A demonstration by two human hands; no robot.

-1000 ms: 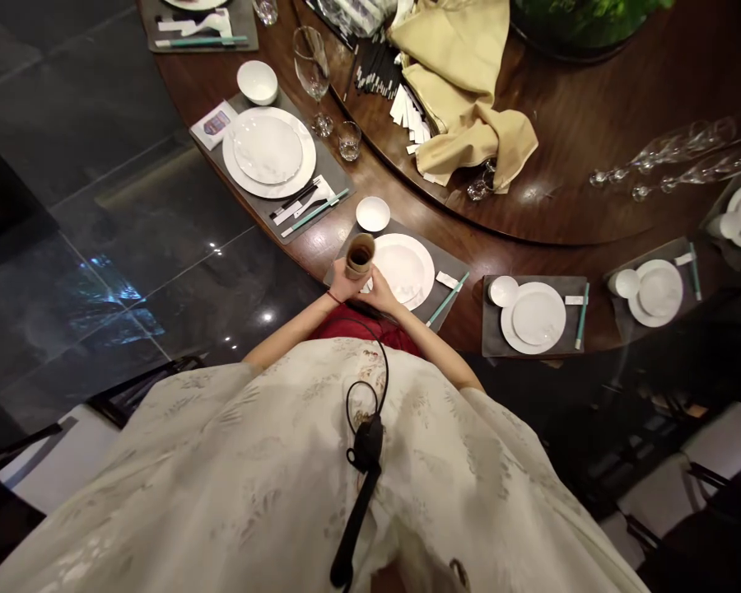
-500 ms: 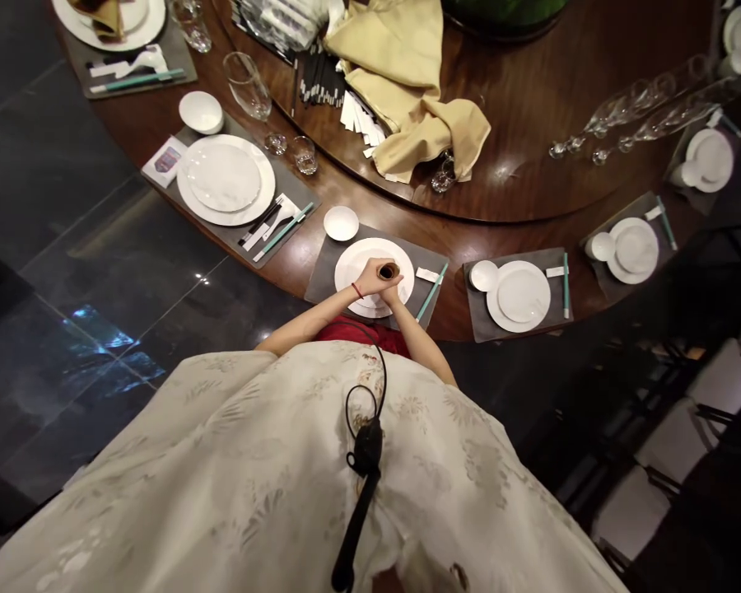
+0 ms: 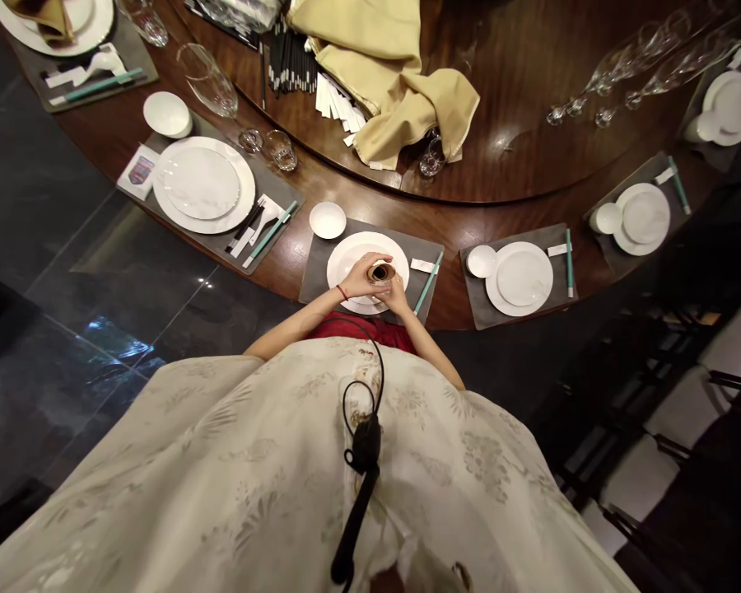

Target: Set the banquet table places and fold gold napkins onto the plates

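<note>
Two hands meet just below the middle of the frame: your left hand (image 3: pixel 359 280) and your right hand (image 3: pixel 397 295) wrap a small brown cup (image 3: pixel 380 273), fingers curled round its wall and pressed in from both sides, leaving only its dark open mouth showing. The cup stands upright over a white dinner plate (image 3: pixel 346 270); your hands hide whether its base touches the plate. A red thread bracelet (image 3: pixel 342 291) circles your left wrist.

Hold the pressure even across both palms so the cup sits level, and leave the mouth uncovered so you can see inside. Keep your forearms clear of the grey placemat (image 3: pixel 318 284) and the teal chopsticks (image 3: pixel 428 282) just right of your right hand. A small white bowl (image 3: pixel 328 220) sits just above the plate, so take care on that side.

Toward the top of the frame, a gold napkin (image 3: pixel 407 107) lies heaped on the wooden lazy Susan (image 3: pixel 519 156), near a bundle of black chopsticks (image 3: pixel 290 66). Stemmed glasses (image 3: pixel 630 78) lie on their sides at upper right. Other settings flank yours, with a white plate (image 3: pixel 203 185) to the left and another white plate (image 3: pixel 519 278) to the right.
</note>
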